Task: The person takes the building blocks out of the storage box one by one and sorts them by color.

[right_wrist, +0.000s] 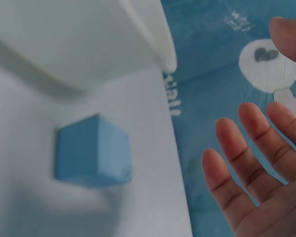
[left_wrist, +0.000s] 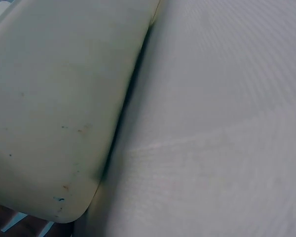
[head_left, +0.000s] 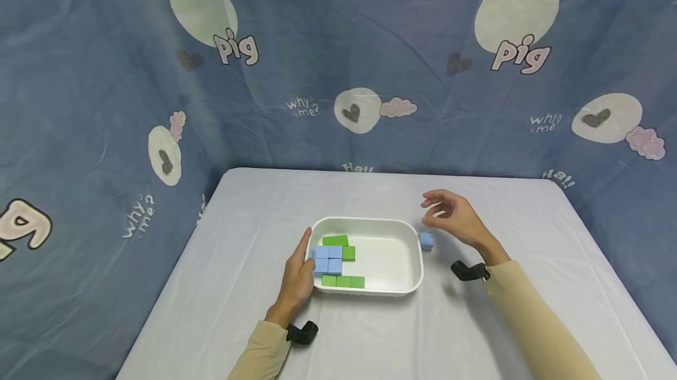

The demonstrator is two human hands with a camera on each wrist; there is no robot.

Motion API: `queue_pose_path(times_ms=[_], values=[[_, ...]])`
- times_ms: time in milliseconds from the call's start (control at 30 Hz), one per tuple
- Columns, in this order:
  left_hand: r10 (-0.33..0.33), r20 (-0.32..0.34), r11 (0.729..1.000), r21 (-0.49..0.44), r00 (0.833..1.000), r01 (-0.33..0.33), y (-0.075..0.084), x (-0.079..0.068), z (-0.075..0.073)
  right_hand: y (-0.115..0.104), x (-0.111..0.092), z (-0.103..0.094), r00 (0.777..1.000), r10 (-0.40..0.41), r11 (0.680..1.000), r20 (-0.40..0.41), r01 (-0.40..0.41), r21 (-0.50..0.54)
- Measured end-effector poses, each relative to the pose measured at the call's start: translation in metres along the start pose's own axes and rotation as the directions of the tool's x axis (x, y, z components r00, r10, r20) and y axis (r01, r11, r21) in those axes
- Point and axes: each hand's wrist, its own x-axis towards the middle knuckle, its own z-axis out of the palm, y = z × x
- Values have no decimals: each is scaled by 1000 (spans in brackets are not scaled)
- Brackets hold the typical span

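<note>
A white plastic tray [head_left: 386, 291] is on the cloth-covered table; several blue cubes [head_left: 328, 259] and green blocks [head_left: 343, 281] are gathered in its left part. My left hand [head_left: 296, 279] grips the tray by its left end, thumb near the rim. In the left wrist view the tray's outer wall [left_wrist: 54, 113] fills the left side, and only bits of fingers show at the bottom corner. A single blue cube [right_wrist: 96, 150] sits on the table just outside the tray's right end. Above and beyond that cube, my right hand [head_left: 455, 217] is raised, holding nothing, fingers apart and gently bent.
The white tablecloth [head_left: 254, 221] spreads around the tray. A blue printed curtain [head_left: 296, 63] hangs behind the table and along its left side. Each wrist wears a black camera, such as the one on the right wrist [head_left: 469, 271].
</note>
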Motion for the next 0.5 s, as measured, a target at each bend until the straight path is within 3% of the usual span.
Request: queue_pose_path(times_ms=[500], values=[[4,29,999,39,1000,-5,3,-3,2,-38,31,31,992,-114,991,54,110,72]])
